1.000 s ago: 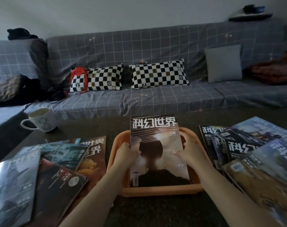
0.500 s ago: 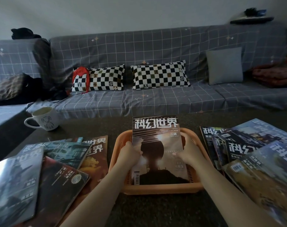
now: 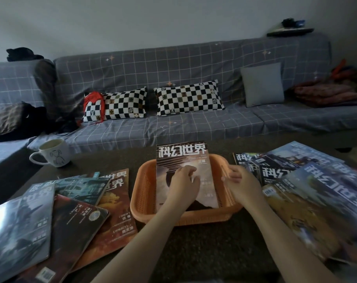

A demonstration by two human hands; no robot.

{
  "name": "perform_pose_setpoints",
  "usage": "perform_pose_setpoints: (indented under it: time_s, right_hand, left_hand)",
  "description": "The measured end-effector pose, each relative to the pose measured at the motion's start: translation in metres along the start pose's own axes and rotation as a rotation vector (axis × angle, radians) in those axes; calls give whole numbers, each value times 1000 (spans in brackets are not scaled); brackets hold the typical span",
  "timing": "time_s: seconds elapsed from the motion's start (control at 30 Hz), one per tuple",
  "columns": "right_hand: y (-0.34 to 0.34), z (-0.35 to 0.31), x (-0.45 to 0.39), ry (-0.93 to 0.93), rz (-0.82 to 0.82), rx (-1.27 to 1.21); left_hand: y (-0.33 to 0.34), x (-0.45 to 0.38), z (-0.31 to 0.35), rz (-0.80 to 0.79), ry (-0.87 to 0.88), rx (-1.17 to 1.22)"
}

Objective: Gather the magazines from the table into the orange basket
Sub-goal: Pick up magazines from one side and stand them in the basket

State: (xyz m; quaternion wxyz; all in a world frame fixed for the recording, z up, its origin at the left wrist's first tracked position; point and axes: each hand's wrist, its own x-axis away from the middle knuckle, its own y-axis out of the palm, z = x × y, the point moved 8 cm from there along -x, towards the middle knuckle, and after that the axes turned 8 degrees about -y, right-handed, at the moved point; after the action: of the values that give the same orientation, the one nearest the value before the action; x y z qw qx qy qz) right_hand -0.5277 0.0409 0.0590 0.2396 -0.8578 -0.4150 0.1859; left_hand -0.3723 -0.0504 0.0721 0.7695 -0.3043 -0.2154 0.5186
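The orange basket (image 3: 142,186) stands on the dark table in front of me. One magazine (image 3: 182,158) with a dark cover and white title lies in it, its far end propped on the basket's back rim. My left hand (image 3: 183,185) rests palm down on the cover with its fingers loosely spread. Beside the magazine's right edge, my right hand (image 3: 242,183) hovers over the basket's right rim with bent fingers and nothing in it. Several magazines (image 3: 75,213) lie fanned out to the left of the basket, and several more (image 3: 312,180) are stacked on the right.
A white mug (image 3: 55,154) stands at the table's far left corner. Behind the table runs a grey checked sofa (image 3: 194,127) with two chequered pillows (image 3: 189,98) and a grey cushion (image 3: 262,84). Bare tabletop (image 3: 204,252) shows between my forearms.
Both hands let go of the magazine's side edges. The left hand slid onto the cover; the right moved out to the basket's right rim. The magazine settled lower in the basket.
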Motion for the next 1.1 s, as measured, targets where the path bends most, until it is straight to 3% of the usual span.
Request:
perform_pose_setpoints:
  time_s: [0.2,0.4,0.6,0.7,0.83,0.93,1.1]
  right_hand:
    - [-64,36,40,1,168,20]
    - [-123,98,63,128,335,169]
    - [-148,160,85,373,401,312]
    - [-151,181,91,463,376,443]
    - [-154,196,92,513,376,398]
    - [-158,200,92,502,363,381]
    - [-164,192,95,486,358,360]
  left_hand:
    - [65,33,57,-127,169,63]
    - [144,49,109,-304,270,36]
    - [210,28,117,-377,300,-202]
    - [224,14,115,-376,275,-280]
    - [224,0,117,-353,181,-231]
    - [226,0,119,-425,154,-237]
    - [215,17,112,-465,102,11]
